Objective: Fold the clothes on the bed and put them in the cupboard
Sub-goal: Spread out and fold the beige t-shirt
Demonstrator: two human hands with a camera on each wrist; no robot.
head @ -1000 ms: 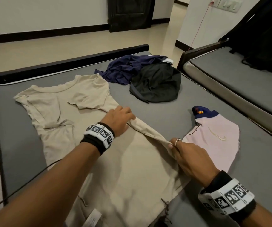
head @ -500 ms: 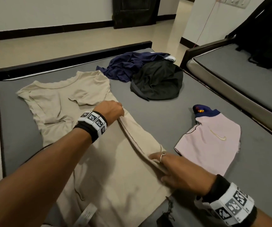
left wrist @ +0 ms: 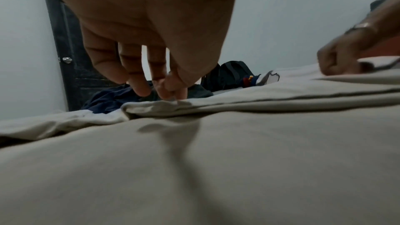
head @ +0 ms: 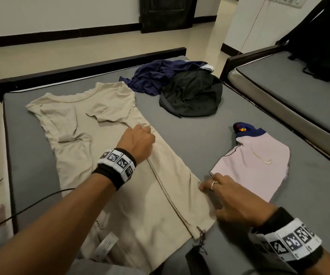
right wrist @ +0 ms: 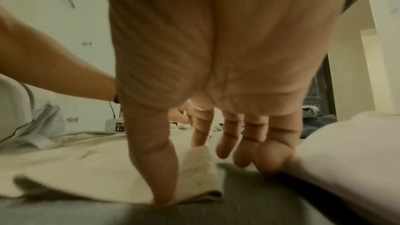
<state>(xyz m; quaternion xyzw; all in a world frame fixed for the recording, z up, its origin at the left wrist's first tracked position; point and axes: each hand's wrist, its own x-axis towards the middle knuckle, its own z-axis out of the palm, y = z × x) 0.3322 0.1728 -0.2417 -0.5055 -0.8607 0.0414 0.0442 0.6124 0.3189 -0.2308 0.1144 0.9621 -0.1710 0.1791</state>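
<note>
**Beige T-shirt half folded on the bed**

On the grey mattress a beige T-shirt lies spread, its right side folded over toward the middle. At the upper end of that fold the left hand has its fingertips bunched on the cloth, pinching the edge. At the fold's lower end the right hand rests with fingers loosely extended, thumb pressing the doubled edge down. Just right of it lies a folded pink garment. Farther back a navy garment and a black garment lie crumpled, touching each other.
</note>
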